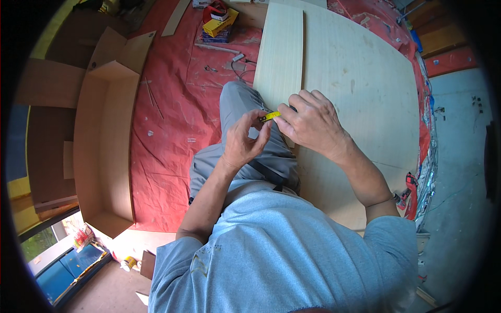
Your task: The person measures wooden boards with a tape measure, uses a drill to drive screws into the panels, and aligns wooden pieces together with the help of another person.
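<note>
A short yellow length of tape measure (272, 116) spans the gap between my two hands, above my grey-trousered leg. My left hand (243, 140) pinches its dark end hook between thumb and fingertips. Closed around the other end is my right hand (314, 121), its thumb against the yellow blade. Something dark shows between the right fingers, but most of the case is hidden. Beyond and under the right hand lies a large pale wood panel (360, 78), with a narrower board (281, 47) on top of it.
An open wooden cabinet box (107, 151) stands at left on a red sheet (167, 161). Yellow and blue boxes (221, 24) are stacked at the far side. A white cable piece (238, 57) lies before my knee. A red power tool (410, 194) rests at the right edge.
</note>
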Tool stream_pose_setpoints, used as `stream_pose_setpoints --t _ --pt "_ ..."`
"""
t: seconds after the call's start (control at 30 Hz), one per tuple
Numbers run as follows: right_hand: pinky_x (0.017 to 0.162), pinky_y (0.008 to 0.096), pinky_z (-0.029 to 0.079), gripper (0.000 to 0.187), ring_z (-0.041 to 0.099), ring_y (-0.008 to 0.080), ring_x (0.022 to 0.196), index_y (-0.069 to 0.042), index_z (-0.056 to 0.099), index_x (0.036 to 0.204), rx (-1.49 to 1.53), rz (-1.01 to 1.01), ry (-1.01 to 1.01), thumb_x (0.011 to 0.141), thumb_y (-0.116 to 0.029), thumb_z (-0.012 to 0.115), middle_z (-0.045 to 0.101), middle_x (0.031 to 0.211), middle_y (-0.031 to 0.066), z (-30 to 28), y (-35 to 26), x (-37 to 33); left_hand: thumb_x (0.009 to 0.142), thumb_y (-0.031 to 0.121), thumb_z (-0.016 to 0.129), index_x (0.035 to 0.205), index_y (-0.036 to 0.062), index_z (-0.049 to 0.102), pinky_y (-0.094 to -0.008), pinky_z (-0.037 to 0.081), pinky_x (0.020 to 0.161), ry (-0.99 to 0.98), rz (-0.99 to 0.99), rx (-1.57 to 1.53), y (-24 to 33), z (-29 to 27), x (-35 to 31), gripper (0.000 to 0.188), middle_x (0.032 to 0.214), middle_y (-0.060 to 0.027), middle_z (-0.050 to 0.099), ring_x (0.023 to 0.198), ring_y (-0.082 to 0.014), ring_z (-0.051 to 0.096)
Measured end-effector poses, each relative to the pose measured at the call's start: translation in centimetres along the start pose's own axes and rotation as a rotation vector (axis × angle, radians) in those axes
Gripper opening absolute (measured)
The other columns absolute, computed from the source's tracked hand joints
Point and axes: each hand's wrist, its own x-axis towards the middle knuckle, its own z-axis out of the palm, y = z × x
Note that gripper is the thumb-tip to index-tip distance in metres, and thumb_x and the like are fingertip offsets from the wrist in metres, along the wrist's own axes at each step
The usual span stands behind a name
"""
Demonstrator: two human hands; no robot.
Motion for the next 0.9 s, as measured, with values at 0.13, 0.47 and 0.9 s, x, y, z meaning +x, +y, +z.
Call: stream_pose_setpoints --t 0.13,0.47,0.9 --pt "0.075 0.0396 0.050 0.020 0.063 0.0244 0.083 -0.008 0.074 0.092 0.017 0.009 0.003 0.086 -0.027 0.079 0.062 0.083 0.0065 0.1 0.3 -0.1 0.093 0.004 0.079 0.126 -0.0022 0.064 -0.0282 0.058 0.076 -0.014 0.000 -0.039 -0.2 0.0 0.0 0.037 0.096 -0.0117 0.074 0.081 -0.0139 0.072" --pt "0.075 0.0433 0.056 0.020 0.068 0.0281 0.081 -0.010 0.076 0.087 0.302 0.118 0.144 0.086 -0.030 0.080 0.065 0.078 0.0082 1.8 0.4 -0.5 0.099 0.016 0.074 0.136 0.0035 0.060 -0.0351 0.056 0.068 -0.389 -0.490 0.051 -5.4 0.7 -2.1 0.042 0.090 -0.0187 0.072 0.074 -0.0265 0.072" --pt "0.071 0.0433 0.058 0.016 0.070 0.0309 0.079 -0.009 0.077 0.100 0.640 0.348 0.201 0.091 -0.022 0.077 0.070 0.084 0.0107 13.1 -4.2 -5.7 0.085 0.014 0.076 0.121 0.0076 0.066 -0.0436 0.060 0.080 -0.311 -0.153 0.011 -9.4 1.9 -4.1 0.038 0.102 -0.0143 0.076 0.095 -0.0364 0.075"
